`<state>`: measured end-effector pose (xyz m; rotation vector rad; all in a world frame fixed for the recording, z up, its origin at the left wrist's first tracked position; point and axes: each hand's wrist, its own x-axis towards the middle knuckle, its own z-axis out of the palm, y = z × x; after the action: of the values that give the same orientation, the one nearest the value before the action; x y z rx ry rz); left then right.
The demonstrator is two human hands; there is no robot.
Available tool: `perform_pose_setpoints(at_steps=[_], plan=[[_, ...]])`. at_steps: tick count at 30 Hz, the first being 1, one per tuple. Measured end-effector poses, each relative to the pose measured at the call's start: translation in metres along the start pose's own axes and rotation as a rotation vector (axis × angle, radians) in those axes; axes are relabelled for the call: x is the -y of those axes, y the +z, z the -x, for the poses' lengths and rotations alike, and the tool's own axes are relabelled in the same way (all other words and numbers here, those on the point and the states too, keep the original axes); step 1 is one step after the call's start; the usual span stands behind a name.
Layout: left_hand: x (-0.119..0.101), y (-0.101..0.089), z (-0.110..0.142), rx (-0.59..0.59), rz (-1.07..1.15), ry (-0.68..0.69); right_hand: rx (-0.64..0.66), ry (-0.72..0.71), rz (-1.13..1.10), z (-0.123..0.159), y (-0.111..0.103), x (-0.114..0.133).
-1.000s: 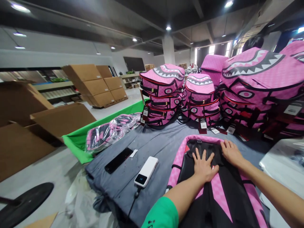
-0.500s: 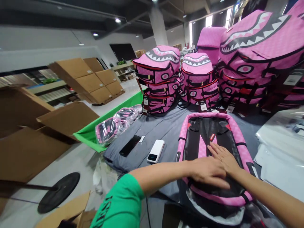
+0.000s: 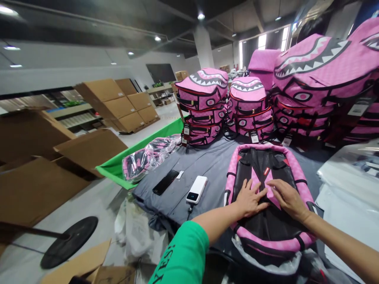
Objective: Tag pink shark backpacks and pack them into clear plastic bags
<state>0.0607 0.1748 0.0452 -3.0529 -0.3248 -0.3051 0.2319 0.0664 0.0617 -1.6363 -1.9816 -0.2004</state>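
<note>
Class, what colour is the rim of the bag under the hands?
The rim is pink with black bands, best seen in the head view.

Pink backpack, black padded side up, lying on grey cloth.

On the grey cloth over the surface, a black phone lies beside a small white slip. Near it, a white power bank has a dark cable at its near end. On the floor are a round black base, an open carton and, farther back, stacked boxes. Behind stand a low shelf and a pale pillar; a dark panel hangs on the wall.
</note>
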Motion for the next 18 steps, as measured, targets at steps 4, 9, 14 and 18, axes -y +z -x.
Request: perform_pose_setpoints(at_steps=[4,9,14,18], plan=[[0.026,-0.009,-0.004,0.227,0.005,0.184,0.471,-0.403,-0.184,-0.012,-0.017,0.042],[0.03,0.017,0.011,-0.049,0.078,-0.052,0.444,-0.515,-0.311,0.009,0.026,0.051],[0.03,0.021,0.011,-0.026,0.215,-0.222,0.29,-0.481,-0.3,0.028,0.05,0.036],[0.019,0.005,0.014,0.187,0.341,-0.269,0.247,-0.476,-0.185,0.027,0.038,0.048]])
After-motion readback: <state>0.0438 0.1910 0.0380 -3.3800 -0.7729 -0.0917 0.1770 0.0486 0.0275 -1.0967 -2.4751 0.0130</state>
